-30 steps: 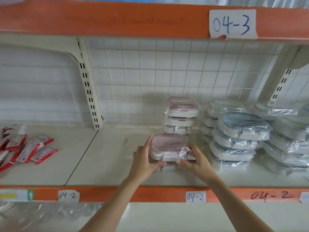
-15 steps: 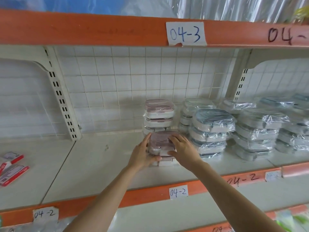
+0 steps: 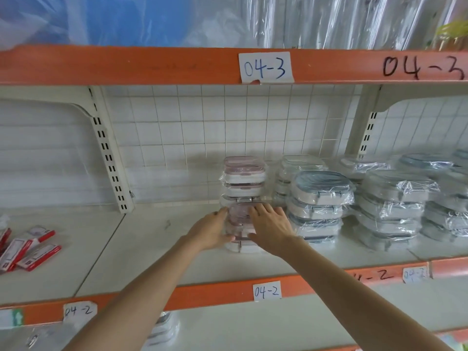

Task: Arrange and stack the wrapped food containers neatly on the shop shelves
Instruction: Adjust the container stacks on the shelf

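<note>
A short stack of pink-lidded wrapped containers (image 3: 240, 219) stands on the cream shelf (image 3: 162, 252) marked 04-2. My left hand (image 3: 211, 231) presses against its left side. My right hand (image 3: 271, 230) lies over its top and right side with the fingers spread. Right behind it stands a taller pink-lidded stack (image 3: 244, 177) against the tiled back wall. Stacks of blue-lidded wrapped containers (image 3: 320, 196) fill the shelf to the right.
Red and white packets (image 3: 27, 249) lie at the shelf's left end. A slotted upright (image 3: 111, 163) rises at the back left. The orange rail (image 3: 152, 64) of shelf 04-3 hangs overhead. More wrapped containers (image 3: 162, 330) sit on the shelf below.
The pink container pair has gone back from the shelf's front toward the rear stack. My right hand has shifted from the side onto the top. My view has swung right and up.
</note>
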`<state>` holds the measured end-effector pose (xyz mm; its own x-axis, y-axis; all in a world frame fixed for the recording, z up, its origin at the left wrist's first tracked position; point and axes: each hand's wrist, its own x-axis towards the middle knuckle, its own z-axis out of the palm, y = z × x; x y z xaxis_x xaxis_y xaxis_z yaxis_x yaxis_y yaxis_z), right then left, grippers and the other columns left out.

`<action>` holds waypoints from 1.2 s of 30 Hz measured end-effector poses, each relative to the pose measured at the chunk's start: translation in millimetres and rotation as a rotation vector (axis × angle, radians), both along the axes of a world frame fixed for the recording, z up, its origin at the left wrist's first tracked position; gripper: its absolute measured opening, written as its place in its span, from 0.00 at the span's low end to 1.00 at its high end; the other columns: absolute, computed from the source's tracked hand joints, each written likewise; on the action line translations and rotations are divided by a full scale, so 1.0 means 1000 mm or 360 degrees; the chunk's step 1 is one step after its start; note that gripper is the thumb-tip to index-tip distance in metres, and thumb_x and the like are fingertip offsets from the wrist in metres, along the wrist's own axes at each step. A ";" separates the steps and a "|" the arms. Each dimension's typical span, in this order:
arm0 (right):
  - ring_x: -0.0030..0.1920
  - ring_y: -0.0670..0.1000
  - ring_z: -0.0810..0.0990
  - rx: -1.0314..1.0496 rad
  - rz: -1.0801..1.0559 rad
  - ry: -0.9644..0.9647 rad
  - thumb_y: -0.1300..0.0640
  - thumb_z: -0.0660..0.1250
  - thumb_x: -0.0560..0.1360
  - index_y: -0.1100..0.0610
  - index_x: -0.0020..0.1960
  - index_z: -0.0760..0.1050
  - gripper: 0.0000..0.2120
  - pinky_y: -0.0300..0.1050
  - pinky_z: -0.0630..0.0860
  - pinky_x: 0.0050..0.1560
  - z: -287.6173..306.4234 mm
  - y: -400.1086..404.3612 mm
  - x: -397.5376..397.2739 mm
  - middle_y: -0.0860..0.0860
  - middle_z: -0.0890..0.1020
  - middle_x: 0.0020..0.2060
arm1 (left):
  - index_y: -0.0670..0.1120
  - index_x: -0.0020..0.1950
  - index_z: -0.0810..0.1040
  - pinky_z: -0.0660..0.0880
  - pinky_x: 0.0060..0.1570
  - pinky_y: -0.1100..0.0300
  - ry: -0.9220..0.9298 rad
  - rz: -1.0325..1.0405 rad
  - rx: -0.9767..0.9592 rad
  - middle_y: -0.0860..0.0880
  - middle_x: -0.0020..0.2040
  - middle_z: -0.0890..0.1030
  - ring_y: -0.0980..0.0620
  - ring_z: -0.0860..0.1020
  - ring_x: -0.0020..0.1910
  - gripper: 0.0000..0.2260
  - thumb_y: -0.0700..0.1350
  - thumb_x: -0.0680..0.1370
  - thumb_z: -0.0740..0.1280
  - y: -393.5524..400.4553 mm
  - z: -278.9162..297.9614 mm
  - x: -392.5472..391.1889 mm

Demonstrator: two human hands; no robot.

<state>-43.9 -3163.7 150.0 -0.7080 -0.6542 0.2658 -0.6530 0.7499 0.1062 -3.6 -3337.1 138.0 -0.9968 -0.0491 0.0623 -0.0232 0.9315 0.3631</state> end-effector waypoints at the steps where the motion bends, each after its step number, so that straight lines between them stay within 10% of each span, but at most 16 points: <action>1: 0.67 0.54 0.65 -0.0011 0.0046 0.0012 0.46 0.64 0.76 0.56 0.69 0.61 0.26 0.49 0.62 0.64 0.000 -0.001 0.002 0.52 0.67 0.66 | 0.44 0.74 0.60 0.72 0.58 0.55 0.0000 0.0020 -0.0055 0.41 0.66 0.73 0.44 0.73 0.64 0.32 0.51 0.75 0.69 0.001 0.002 0.002; 36: 0.68 0.53 0.63 0.0069 0.0589 -0.0485 0.51 0.60 0.78 0.56 0.71 0.62 0.24 0.45 0.64 0.64 -0.089 -0.008 0.189 0.51 0.66 0.67 | 0.44 0.67 0.69 0.71 0.56 0.53 -0.0159 0.0357 -0.0517 0.46 0.64 0.73 0.45 0.72 0.63 0.18 0.46 0.78 0.62 -0.008 -0.051 0.243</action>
<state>145.1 -3171.9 60.5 -0.4669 -0.8829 0.0492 -0.8815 0.4603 -0.1051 239.2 -3344.6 86.5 -0.9655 -0.2600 0.0139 -0.2594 0.9651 0.0366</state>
